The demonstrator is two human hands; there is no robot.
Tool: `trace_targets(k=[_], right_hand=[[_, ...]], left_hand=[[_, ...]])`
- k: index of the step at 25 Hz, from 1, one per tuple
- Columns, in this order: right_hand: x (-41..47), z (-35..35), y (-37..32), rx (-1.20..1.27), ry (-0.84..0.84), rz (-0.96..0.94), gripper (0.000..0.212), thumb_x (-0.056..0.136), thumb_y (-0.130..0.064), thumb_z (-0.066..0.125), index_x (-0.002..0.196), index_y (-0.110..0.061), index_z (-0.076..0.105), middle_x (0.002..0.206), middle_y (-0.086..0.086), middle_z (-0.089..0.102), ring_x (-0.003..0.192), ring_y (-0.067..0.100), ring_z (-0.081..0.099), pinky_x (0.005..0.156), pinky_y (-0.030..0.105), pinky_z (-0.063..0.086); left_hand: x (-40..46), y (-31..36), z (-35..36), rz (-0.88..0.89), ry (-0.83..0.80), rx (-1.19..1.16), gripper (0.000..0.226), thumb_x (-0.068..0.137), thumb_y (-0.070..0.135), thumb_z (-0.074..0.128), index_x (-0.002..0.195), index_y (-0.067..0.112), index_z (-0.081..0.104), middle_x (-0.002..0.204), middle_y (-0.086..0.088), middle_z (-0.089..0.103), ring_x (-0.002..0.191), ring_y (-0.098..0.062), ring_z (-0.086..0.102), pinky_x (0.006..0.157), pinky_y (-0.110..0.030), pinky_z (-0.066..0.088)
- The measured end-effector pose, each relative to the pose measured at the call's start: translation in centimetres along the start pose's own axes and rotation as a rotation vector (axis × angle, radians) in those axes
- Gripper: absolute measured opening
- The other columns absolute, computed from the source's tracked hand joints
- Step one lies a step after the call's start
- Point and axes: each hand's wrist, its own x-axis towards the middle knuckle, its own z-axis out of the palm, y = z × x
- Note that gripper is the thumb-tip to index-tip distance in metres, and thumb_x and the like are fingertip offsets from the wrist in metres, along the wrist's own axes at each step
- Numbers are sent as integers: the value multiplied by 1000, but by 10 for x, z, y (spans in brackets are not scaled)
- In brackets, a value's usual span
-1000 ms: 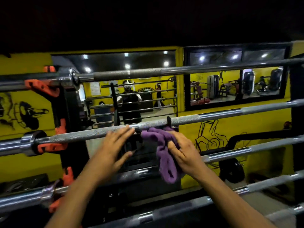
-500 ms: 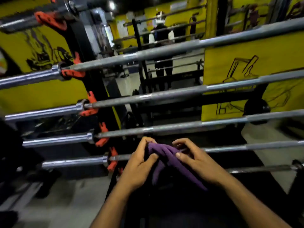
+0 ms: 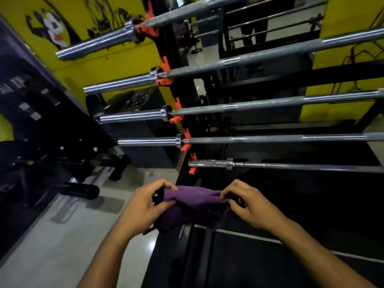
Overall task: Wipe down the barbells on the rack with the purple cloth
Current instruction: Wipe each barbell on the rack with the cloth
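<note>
Black upright rack point(image 3: 182, 104) with orange hooks point(image 3: 164, 74): five silver barbells point(image 3: 249, 109) lie across the hooks, stacked one above another, sleeve ends projecting left past the upright.

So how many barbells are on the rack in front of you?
5, stacked down the rack: top, second, third, fourth, lowest just above the hands. More may sit above the frame.

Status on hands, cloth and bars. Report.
Left hand and right hand each pinch an end of the purple cloth. Cloth stretched between them, below the lowest barbell, touching no bar. Nothing between cloth and rack.
</note>
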Motion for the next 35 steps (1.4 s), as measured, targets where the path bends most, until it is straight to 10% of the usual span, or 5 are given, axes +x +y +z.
trace_targets(k=[14, 20, 24, 29, 35], right_hand=[[81, 233, -229, -372, -318, -215, 11, 82, -15, 71, 85, -24, 68, 97, -9, 57, 85, 5, 56, 77, 30, 52], [97, 320, -324, -194, -422, -224, 29, 77, -8, 68, 98, -27, 63, 89, -12, 66, 80, 7, 64, 69, 20, 48], [124, 346, -342, -188, -417, -271, 31, 83, -13, 70, 108, -26, 60, 100, -14, 64, 88, 8, 64, 75, 25, 52], [88, 392, -280, 245, 301, 319, 20, 84, -35, 76, 98, -29, 62, 89, -9, 66, 82, 10, 63, 76, 37, 56], [114, 442, -264, 1458, 252, 1028, 74, 85, -73, 48, 87, -6, 80, 86, 20, 72, 72, 35, 72, 75, 43, 53]], left_hand=[[-279, -241, -63, -162, 349, -213, 34, 68, 26, 91, 73, 24, 57, 82, 7, 64, 74, -13, 62, 65, -33, 52], [-328, -284, -142, -195, 57, -141, 82, 69, 56, 84, 138, 51, 38, 124, 30, 48, 117, 9, 50, 94, -11, 44], [-287, -271, -156, -76, 93, -279, 28, 88, 40, 72, 112, 30, 63, 102, 16, 69, 92, 4, 64, 83, -27, 55], [-256, -300, -154, -103, 334, -305, 4, 96, 27, 61, 93, 25, 60, 84, 8, 66, 77, -10, 62, 73, -40, 53], [-182, -315, -135, 335, -60, 41, 29, 82, 31, 65, 110, 29, 57, 110, 13, 57, 99, -7, 57, 82, -32, 52]])
